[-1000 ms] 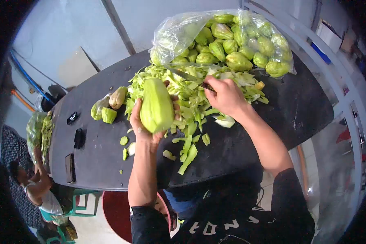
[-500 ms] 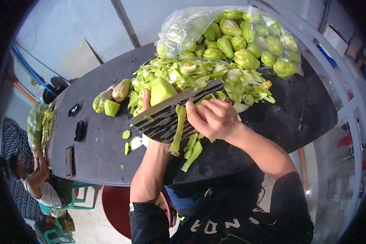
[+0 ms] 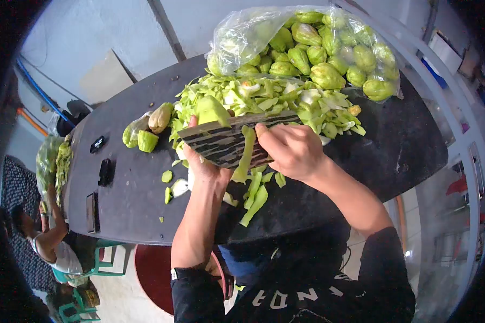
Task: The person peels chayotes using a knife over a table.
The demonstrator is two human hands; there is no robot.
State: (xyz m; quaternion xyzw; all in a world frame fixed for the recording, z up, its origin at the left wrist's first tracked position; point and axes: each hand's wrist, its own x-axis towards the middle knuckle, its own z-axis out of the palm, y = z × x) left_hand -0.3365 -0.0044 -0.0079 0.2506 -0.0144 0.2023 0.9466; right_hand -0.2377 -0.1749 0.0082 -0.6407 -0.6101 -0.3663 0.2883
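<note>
My left hand (image 3: 203, 166) is closed around a pale green, partly peeled chayote (image 3: 211, 111), with most of its fingers hidden behind the blade. My right hand (image 3: 293, 149) grips a broad cleaver (image 3: 215, 144), whose handle is covered by the fingers. The blade lies against the near side of the chayote, and a strip of peel (image 3: 246, 153) clings to its dark streaked face. Below the hands, several peel strips (image 3: 257, 202) lie at the table's near edge. Behind the blade spreads a heap of chayote peelings (image 3: 269, 96).
A clear plastic bag of whole chayotes (image 3: 312, 56) stands at the back of the dark table (image 3: 140, 204). Several chayote pieces (image 3: 147, 141) and a phone (image 3: 92, 212) lie to the left. A red tub (image 3: 151, 274) is below the edge. Another person (image 3: 54, 242) sits far left, handling bagged greens (image 3: 48, 161).
The cleaver has turned flatter and shifted slightly right with my right hand. My left hand has rotated the chayote, showing more of its palm side. The person at left has moved an arm.
</note>
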